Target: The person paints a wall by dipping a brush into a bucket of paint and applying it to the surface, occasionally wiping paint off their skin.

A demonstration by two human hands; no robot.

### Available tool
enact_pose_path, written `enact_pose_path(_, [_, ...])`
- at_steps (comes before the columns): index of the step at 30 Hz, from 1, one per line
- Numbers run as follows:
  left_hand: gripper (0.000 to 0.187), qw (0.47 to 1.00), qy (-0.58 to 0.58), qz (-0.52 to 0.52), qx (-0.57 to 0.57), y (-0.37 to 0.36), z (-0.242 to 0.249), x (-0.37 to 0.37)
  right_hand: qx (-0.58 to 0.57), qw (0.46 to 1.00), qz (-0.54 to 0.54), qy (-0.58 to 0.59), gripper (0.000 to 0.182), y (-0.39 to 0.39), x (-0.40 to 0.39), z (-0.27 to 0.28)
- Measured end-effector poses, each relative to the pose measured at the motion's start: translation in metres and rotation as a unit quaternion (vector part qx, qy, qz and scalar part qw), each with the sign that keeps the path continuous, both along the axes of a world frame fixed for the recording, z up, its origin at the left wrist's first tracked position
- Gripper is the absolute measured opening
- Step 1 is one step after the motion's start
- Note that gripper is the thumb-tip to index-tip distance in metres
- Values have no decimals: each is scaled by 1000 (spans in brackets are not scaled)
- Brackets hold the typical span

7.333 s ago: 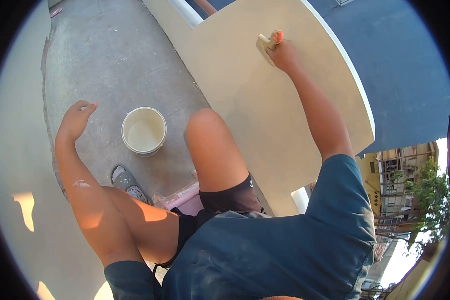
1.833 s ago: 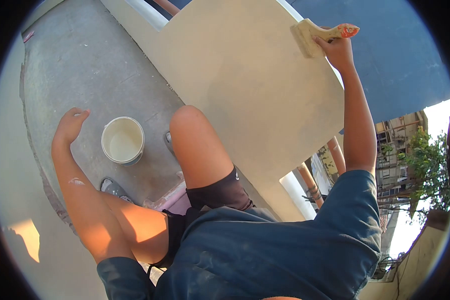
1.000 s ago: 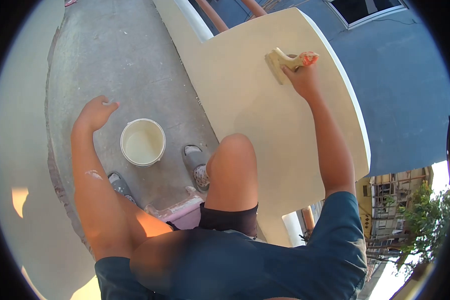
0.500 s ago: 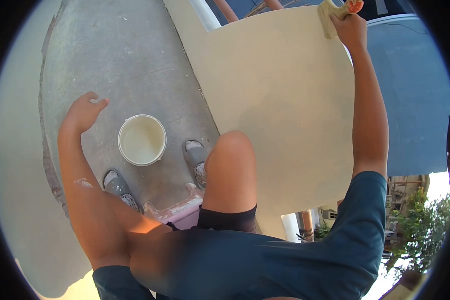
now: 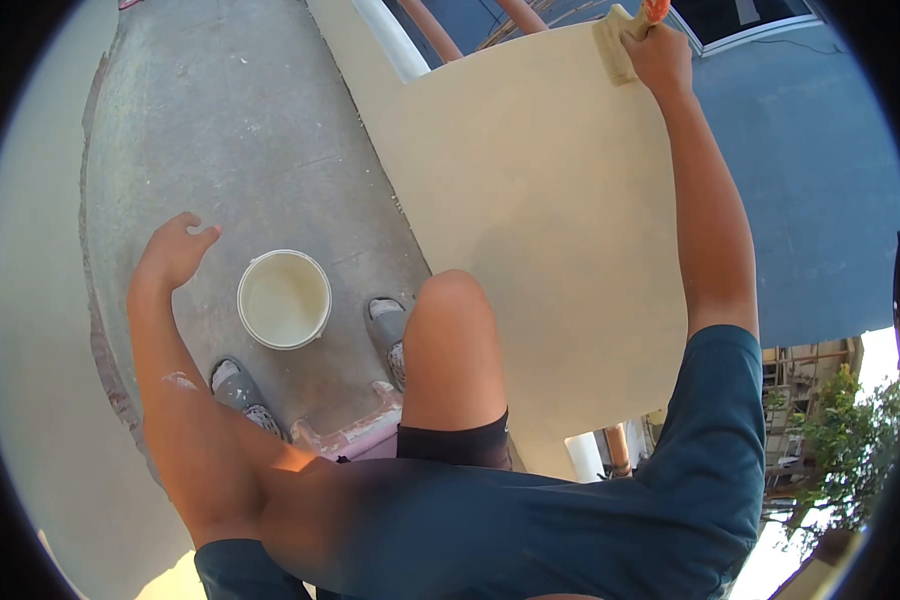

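Observation:
My right hand (image 5: 662, 58) is closed round a wide paintbrush (image 5: 615, 48) with pale, paint-coated bristles and an orange handle end. The bristles lie against the upper edge of the cream half-wall (image 5: 540, 190), my arm stretched out along it. My left hand (image 5: 178, 250) hangs in the air above the floor with nothing in it, its fingers loosely bent and the thumb apart. To the right of that hand, a white bucket (image 5: 284, 300) of cream-coloured paint stands on the floor between my feet.
I sit on a paint-spattered pink stool (image 5: 355, 435) on the grey concrete floor (image 5: 240, 130). Another cream wall (image 5: 40, 280) rises on the left. Past the half-wall are a blue wall (image 5: 820, 200), reddish posts (image 5: 432, 30) and a tree (image 5: 840, 430).
My right hand has moved left along the wall's top edge with the paintbrush. The view has shifted slightly, and my left hand sits a little lower in it.

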State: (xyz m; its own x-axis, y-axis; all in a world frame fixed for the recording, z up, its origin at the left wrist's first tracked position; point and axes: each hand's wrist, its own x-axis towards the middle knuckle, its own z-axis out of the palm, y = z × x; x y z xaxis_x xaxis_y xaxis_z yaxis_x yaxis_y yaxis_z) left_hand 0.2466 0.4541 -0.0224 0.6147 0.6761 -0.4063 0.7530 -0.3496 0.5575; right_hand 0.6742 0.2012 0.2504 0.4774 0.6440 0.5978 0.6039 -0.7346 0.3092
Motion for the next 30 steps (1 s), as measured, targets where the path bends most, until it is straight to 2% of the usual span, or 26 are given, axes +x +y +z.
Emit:
enact_pose_path(3, [60, 1000, -2, 10, 5, 0, 6, -2, 22, 999, 30, -2, 33, 5, -15, 12])
enact_pose_path(5, [60, 1000, 0, 21, 7, -1, 9, -7, 69, 993, 74, 55, 35, 13, -21, -14])
enact_pose_path(7, [60, 1000, -16, 18, -5, -3, 9, -4, -54, 993, -6, 106, 31, 23, -28, -68])
enact_pose_path(8, [60, 1000, -20, 13, -1, -4, 7, -2, -71, 986, -36, 148, 28, 26, -35, -90])
enact_pose_path(9, [60, 1000, -19, 6, 11, -2, 2, -2, -105, 988, -4, 112, 36, 20, -17, -111])
enact_pose_path(13, [60, 1000, -22, 2, 7, -7, 6, 0, -53, 996, -37, 65, 33, 9, -4, -42])
enact_pose_path(14, [60, 1000, -19, -2, 2, -9, 4, -2, -11, 998, -24, 56, 32, 6, -10, -20])
enact_pose_path(17, [60, 1000, -27, -7, 11, -5, 5, -6, -12, 999, 26, -40, 38, 3, 1, 26])
enact_pose_path(18, [60, 999, -32, -4, 13, -4, 6, -9, -14, 999, 28, -40, 38, 0, -1, 31])
enact_pose_path(21, [60, 999, -43, 6, 22, -1, 1, -19, -2, 995, 40, 94, 37, -6, -17, 24])
enact_pose_path(24, [60, 998, -51, -4, 38, 1, -2, -14, -65, 998, -3, 21, 37, -17, -6, 7])
enact_pose_path(26, [60, 998, -44, -4, 41, -1, -1, -14, -49, 998, -8, 32, 37, -19, 3, 31])
enact_pose_path(30, [61, 999, -35, -10, 24, -7, 7, -7, -30, 998, 53, 34, 39, -11, -3, 61])
